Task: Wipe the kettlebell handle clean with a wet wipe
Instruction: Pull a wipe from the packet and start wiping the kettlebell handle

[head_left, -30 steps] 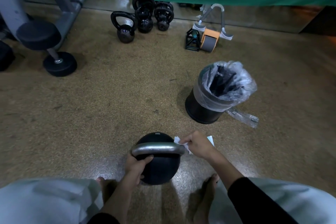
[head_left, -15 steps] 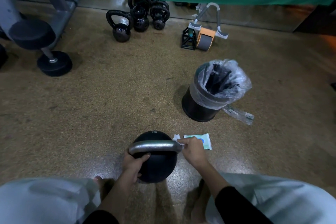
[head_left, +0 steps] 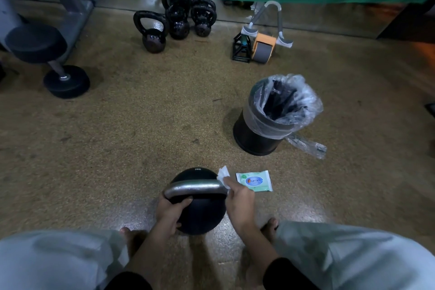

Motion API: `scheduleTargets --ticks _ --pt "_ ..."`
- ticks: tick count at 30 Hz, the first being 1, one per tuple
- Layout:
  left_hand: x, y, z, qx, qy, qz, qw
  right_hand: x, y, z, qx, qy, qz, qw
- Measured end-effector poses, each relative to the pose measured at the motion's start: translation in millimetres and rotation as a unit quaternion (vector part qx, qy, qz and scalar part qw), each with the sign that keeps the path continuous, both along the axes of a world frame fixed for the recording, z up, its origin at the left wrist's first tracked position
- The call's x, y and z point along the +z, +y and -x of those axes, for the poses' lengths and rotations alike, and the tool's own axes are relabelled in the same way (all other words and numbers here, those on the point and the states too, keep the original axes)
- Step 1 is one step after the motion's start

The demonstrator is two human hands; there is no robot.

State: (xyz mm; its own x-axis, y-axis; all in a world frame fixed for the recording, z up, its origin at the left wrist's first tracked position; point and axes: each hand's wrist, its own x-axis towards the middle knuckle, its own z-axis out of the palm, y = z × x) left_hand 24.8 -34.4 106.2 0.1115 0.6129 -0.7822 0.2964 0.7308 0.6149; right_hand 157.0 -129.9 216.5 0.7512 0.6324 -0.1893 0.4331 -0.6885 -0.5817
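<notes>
the kettlebell (head_left: 200, 215) stands on the floor (head_left: 117, 148) between the person's knees, its grey handle (head_left: 195, 189) lying crosswise on top. the left hand (head_left: 169, 214) grips the ball's near-left side, thumb hooked over the top just under the handle's left end. the right hand (head_left: 240, 200) pinches a white wipe (head_left: 223, 175) against the handle's right end, a corner of it sticking up past the fingers. a wipe pack (head_left: 255, 181) lies flat just right of that hand. a lined bin (head_left: 263, 129) stands farther off, beyond the pack.
</notes>
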Motion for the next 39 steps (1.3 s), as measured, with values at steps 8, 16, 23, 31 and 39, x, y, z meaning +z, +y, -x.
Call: scheduleTargets --ticks 8,16,23,31,39 --pt "0 1 0 -0.004 -0.003 -0.004 1.000 -13 -14 1 -0.078 0.035 0.013 0.996" --pt "0 0 0 -0.004 -0.005 0.002 1.000 -17 -24 23 -0.089 0.018 -0.051 0.995" --pt "-1 0 0 -0.004 -0.007 0.005 1.000 -19 -16 28 -0.098 0.002 -0.093 0.991" --pt "1 0 -1 -0.008 -0.006 0.000 1.000 -31 -17 22 -0.119 0.025 -0.110 0.986" --pt "1 0 1 -0.001 -0.005 0.004 1.000 -37 -29 36 -0.138 0.054 -0.105 0.983"
